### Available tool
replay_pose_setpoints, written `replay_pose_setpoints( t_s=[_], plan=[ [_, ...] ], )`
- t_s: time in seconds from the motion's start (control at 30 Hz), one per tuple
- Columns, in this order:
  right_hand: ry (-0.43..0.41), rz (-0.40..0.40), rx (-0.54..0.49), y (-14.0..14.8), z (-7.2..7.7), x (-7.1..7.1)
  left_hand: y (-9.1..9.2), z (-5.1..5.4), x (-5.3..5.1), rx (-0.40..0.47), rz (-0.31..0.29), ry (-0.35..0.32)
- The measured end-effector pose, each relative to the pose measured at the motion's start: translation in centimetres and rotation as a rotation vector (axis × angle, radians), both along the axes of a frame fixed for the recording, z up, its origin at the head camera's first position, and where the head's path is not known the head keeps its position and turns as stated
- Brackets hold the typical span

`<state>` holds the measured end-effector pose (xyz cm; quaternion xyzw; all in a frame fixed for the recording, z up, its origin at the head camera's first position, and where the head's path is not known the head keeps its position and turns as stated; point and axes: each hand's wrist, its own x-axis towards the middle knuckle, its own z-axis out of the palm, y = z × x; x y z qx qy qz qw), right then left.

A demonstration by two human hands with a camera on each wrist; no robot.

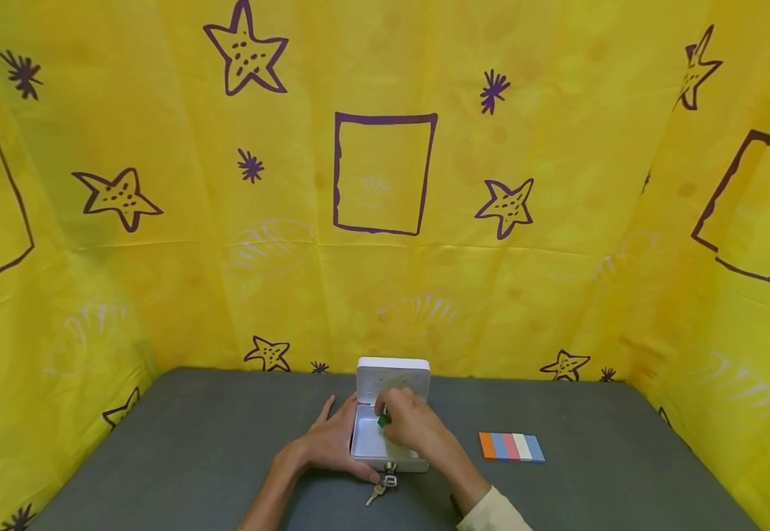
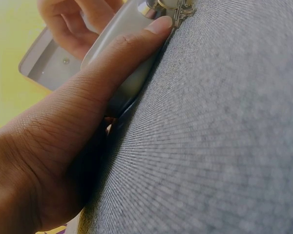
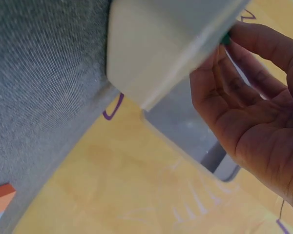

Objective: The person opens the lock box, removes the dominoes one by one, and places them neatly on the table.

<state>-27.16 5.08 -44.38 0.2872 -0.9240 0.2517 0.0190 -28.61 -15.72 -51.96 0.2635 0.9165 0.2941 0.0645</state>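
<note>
A small white metal cash box (image 1: 394, 465) stands on the table with its lid raised at the back. My left hand (image 1: 335, 440) rests along the box's left side, its thumb laid straight across the front beside the lock (image 1: 390, 467). A key (image 1: 375, 493) hangs from that lock on a ring. Over the box's inside, my right hand (image 1: 411, 420) pinches a small green block (image 1: 383, 420) between thumb and fingertips. In the right wrist view only a bit of the green block (image 3: 226, 38) shows; the box wall hides the rest.
Right of the box, a flat row of coloured blocks (image 1: 512, 447) in orange, blue, pink and white lies on the dark grey table (image 1: 226, 420). A yellow curtain (image 1: 385, 280) with starfish drawings stands behind the table and on both sides.
</note>
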Motion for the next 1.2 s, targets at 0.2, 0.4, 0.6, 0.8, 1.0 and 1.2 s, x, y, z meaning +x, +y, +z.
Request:
replay_pose_setpoints(
  t_s=[0.2,0.4,0.6,0.8,1.0,1.2],
  plan=[
    [-0.022,0.042,-0.057,1.0,1.0,-0.3,-0.2,-0.6,-0.3,0.038,-0.005,-0.013],
    [-0.059,0.056,-0.105,2.4,2.2,-0.5,-0.3,-0.5,-0.3,0.045,-0.011,-0.005],
    [-0.067,0.045,-0.102,3.7,3.4,-0.7,-0.2,-0.2,-0.1,0.054,-0.016,0.008],
    [-0.126,0.029,-0.105,4.9,4.4,-0.9,0.1,0.2,0.0,0.015,0.007,-0.022],
    [-0.162,0.038,-0.084,6.3,4.9,-1.0,0.0,0.2,0.1,0.015,0.005,-0.021],
    [-0.202,0.085,-0.097,8.7,5.6,-1.3,-0.2,-0.5,-0.4,0.049,0.000,-0.013]
  ],
)
